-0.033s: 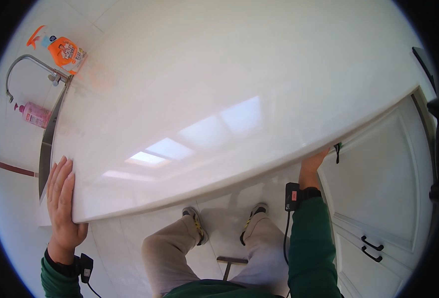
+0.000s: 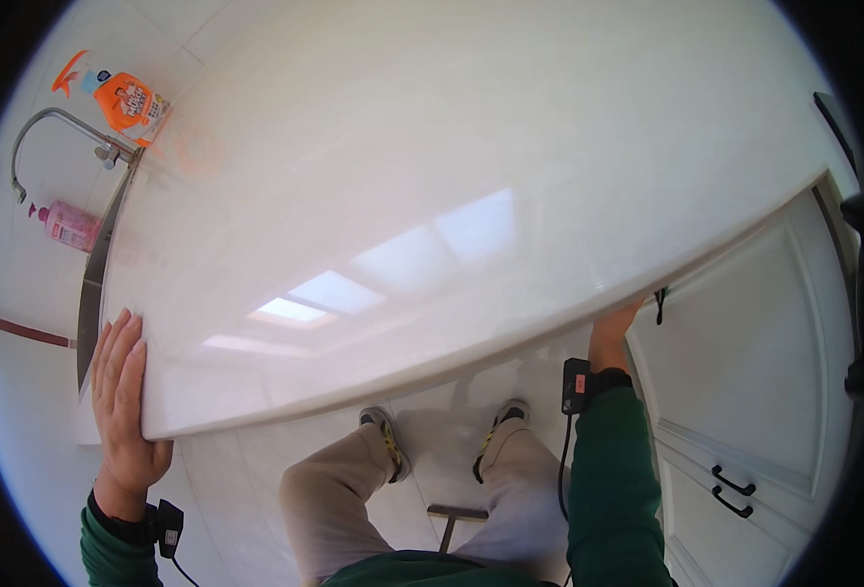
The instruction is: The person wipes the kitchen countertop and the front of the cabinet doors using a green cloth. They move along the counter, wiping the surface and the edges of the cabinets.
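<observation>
My left hand (image 2: 122,401) lies with its fingers stretched out along the front left corner of a glossy white countertop (image 2: 354,176). It grips nothing. On the right, my right hand (image 2: 616,321) reaches beneath the counter's front edge, which hides its fingers, so what they hold, if anything, cannot be seen. A small dark hanging piece (image 2: 660,305) shows just beside that hand, at the top of a white cabinet door (image 2: 745,323).
Beyond the left edge stand a curved metal faucet (image 2: 70,119), a sink edge (image 2: 90,313), an orange spray bottle (image 2: 129,106) and a pink pump bottle (image 2: 70,225). Lower right are black cabinet handles (image 2: 732,489). A T-shaped tool (image 2: 457,513) shows between my legs.
The small dark piece beside my right hand has shifted very slightly left and down. My left hand stays in place.
</observation>
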Demonstrator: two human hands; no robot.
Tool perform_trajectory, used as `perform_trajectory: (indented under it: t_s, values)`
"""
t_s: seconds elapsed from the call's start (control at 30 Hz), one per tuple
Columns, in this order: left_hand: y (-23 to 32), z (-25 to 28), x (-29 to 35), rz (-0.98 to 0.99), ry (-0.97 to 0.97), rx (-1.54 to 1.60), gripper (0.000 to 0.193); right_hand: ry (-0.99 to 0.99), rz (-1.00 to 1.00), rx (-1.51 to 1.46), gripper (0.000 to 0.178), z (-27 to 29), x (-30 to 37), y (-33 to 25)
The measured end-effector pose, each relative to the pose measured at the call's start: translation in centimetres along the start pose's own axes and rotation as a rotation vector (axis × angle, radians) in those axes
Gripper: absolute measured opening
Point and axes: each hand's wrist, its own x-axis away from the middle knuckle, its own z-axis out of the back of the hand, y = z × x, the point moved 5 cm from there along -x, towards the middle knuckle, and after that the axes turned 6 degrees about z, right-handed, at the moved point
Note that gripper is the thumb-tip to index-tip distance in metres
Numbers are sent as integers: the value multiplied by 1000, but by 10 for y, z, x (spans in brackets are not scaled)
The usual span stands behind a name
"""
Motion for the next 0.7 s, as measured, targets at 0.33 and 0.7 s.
perform_trajectory:
  t_s: [0.33, 0.7]
  values:
    - [0, 0, 2, -5, -2, -17, 56, -118, -862, -404, 70, -34, 115, 80]
    - [0, -1, 1, -15, 20, -11, 56, -704, 411, 954, 29, -1, 15, 111]
